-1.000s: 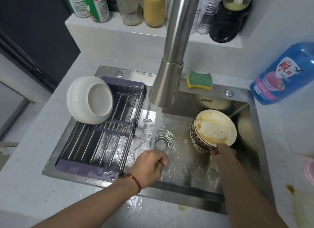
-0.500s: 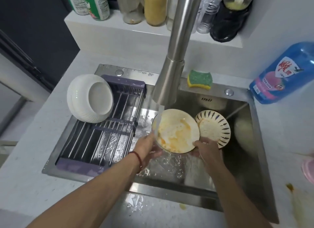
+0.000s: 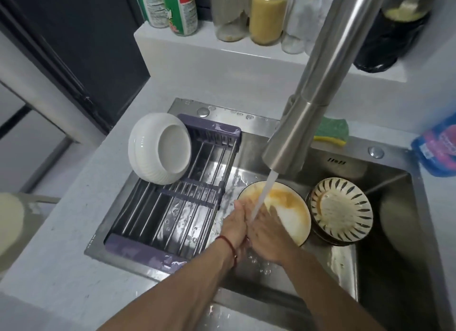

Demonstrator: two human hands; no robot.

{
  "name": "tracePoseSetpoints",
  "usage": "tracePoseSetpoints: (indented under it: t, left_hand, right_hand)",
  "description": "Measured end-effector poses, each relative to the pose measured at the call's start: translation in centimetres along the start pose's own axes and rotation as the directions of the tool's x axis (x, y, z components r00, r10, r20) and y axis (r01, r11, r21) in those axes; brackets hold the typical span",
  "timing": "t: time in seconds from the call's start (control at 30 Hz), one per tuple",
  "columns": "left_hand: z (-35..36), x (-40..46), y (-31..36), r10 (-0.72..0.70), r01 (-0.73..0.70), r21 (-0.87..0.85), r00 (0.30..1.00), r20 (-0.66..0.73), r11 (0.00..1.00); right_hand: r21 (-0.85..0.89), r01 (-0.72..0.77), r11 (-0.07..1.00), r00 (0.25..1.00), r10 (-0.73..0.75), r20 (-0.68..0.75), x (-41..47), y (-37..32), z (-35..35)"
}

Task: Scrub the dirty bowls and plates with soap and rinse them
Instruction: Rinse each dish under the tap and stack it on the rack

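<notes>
A cream plate [image 3: 292, 212] smeared with orange sauce is tilted in the steel sink [image 3: 345, 261] under running water from the faucet [image 3: 296, 138]. My left hand [image 3: 234, 225] grips its left rim. My right hand [image 3: 267, 232] lies flat on the plate's face, fingers spread, with the stream falling on it. Right of the plate, a striped bowl [image 3: 341, 213] lies bottom-up on other dishes. A white bowl [image 3: 159, 148] leans on the purple drying rack [image 3: 172, 207].
A green and yellow sponge [image 3: 332, 130] sits on the sink's back ledge. A blue soap bottle [image 3: 438, 148] lies at the right edge. Jars and bottles [image 3: 267, 14] line the shelf behind. Grey counter surrounds the sink.
The plate went from the stack to under the faucet, held by both hands. My right hand has since moved from the rim onto the plate's face. The camera moved closer.
</notes>
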State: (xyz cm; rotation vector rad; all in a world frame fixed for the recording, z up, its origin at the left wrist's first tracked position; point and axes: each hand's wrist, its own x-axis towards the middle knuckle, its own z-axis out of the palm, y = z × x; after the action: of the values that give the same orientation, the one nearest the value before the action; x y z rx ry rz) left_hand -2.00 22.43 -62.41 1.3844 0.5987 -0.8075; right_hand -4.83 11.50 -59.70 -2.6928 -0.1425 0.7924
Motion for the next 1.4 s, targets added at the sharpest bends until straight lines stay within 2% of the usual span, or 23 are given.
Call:
tracePoseSetpoints:
  t: [0.07,0.1,0.17,0.23,0.27,0.3,0.4,0.47,0.5,0.57,0.63,0.7,0.8,0.87,0.93,0.97,1.03,1.07,1.17,1.23,1.3,1.37,1.4]
  left_hand:
    - [-0.6,2.3,-0.7,0.009,-0.008,0.047,1.000,-0.018,0.999]
    - [-0.6,2.7,-0.8,0.000,0.002,0.056,0.999,-0.033,0.998]
    - [0.0,2.0,-1.0,-0.004,0.005,0.032,0.999,-0.044,0.999]
    - [1.3,0.9,-1.8,-0.046,0.046,-0.034,0.999,-0.016,0.998]
    - [1.6,0.8,-2.3,-0.049,0.049,-0.080,0.999,0.002,0.996]
    - [1.8,0.3,-2.1,-0.059,0.060,-0.117,0.998,0.016,0.991]
    - [0.6,1.8,-2.2,-0.053,0.047,-0.207,0.998,-0.021,0.977]
    - [-0.5,3.7,-3.5,-0.072,0.052,-0.245,0.994,-0.076,0.968]
    - [-0.7,5.3,-4.9,-0.053,0.026,-0.269,0.994,-0.094,0.963]
    - [-0.8,6.9,-6.2,-0.013,-0.005,-0.245,0.997,-0.073,0.969]
    - [-0.5,5.3,-4.9,0.014,-0.047,-0.255,0.992,-0.128,0.966]
    - [-0.3,4.9,-4.6,0.025,-0.066,-0.283,0.989,-0.148,0.957]
    - [0.0,3.0,-3.9,-0.019,-0.015,-0.306,0.994,-0.107,0.952]
    - [0.3,1.8,-3.0,-0.040,0.022,-0.272,0.997,-0.062,0.962]
    - [0.6,1.9,-2.2,-0.063,0.067,-0.287,0.998,0.021,0.956]
    - [0.4,2.2,-1.7,-0.074,0.071,-0.286,0.997,0.000,0.956]
    - [-0.3,3.9,-1.7,-0.057,0.030,-0.352,0.996,-0.066,0.936]
    - [-0.5,4.3,-1.6,-0.058,0.025,-0.349,0.995,-0.086,0.937]
    - [-0.6,5.1,-2.7,-0.033,-0.001,-0.335,0.995,-0.096,0.942]
    - [-0.2,5.4,-3.6,-0.038,0.004,-0.312,0.994,-0.102,0.950]
    - [0.1,5.4,-4.2,-0.077,0.042,-0.321,0.992,-0.098,0.946]
    - [0.3,3.3,-3.1,-0.121,0.103,-0.319,0.992,-0.036,0.942]
    - [0.3,2.3,-2.1,-0.134,0.124,-0.305,0.991,-0.012,0.944]
  right_hand:
    - [0.045,0.129,0.991,0.991,-0.131,0.030,-2.2,1.4,0.3]
    - [-0.015,0.088,0.996,0.996,-0.087,0.017,-2.6,3.0,1.0]
    - [-0.164,-0.160,0.973,0.983,0.142,-0.116,-2.0,5.0,1.1]
    - [-0.164,-0.278,0.947,0.954,0.252,-0.164,0.3,4.9,1.8]
    - [-0.175,-0.239,0.955,0.967,0.219,-0.126,1.7,4.1,2.2]
    - [-0.138,-0.138,0.981,0.986,0.123,-0.112,2.6,3.2,2.8]
    - [0.150,0.164,0.975,0.986,-0.159,-0.045,1.1,2.0,1.7]
    - [0.325,0.178,0.929,0.977,-0.206,0.056,-2.7,2.7,0.6]
    - [0.344,0.148,0.927,0.978,-0.189,0.088,-4.5,3.5,0.3]
    - [0.263,0.095,0.960,0.993,-0.109,0.041,-6.1,5.8,0.8]
    - [0.032,0.016,0.999,0.999,-0.017,0.034,-5.0,6.8,1.2]
    - [-0.137,-0.102,0.985,0.994,0.105,0.016,-2.4,6.2,2.0]
    - [-0.101,-0.187,0.977,0.981,0.179,-0.077,1.1,4.0,3.1]
    - [-0.085,-0.146,0.986,0.987,0.139,-0.078,2.4,2.5,2.9]
    - [-0.042,0.042,0.998,0.996,-0.045,-0.072,2.6,1.7,2.7]
    - [0.064,0.144,0.988,0.988,-0.139,-0.071,1.7,1.3,2.3]
    - [0.265,0.251,0.931,0.968,-0.250,-0.037,-1.1,1.9,1.7]
    - [0.265,0.276,0.924,0.960,-0.279,-0.028,-2.6,3.0,1.6]
    - [0.018,0.207,0.978,0.976,-0.205,-0.073,-5.3,7.4,2.7]
    - [-0.201,0.058,0.978,0.991,-0.080,-0.108,-4.1,8.4,2.9]
    - [-0.313,-0.113,0.943,0.989,0.077,-0.125,-1.8,7.4,2.6]
    - [-0.397,-0.153,0.905,0.984,0.105,-0.140,0.7,5.1,1.8]
    - [-0.406,-0.122,0.906,0.991,0.086,-0.105,1.8,3.8,1.4]
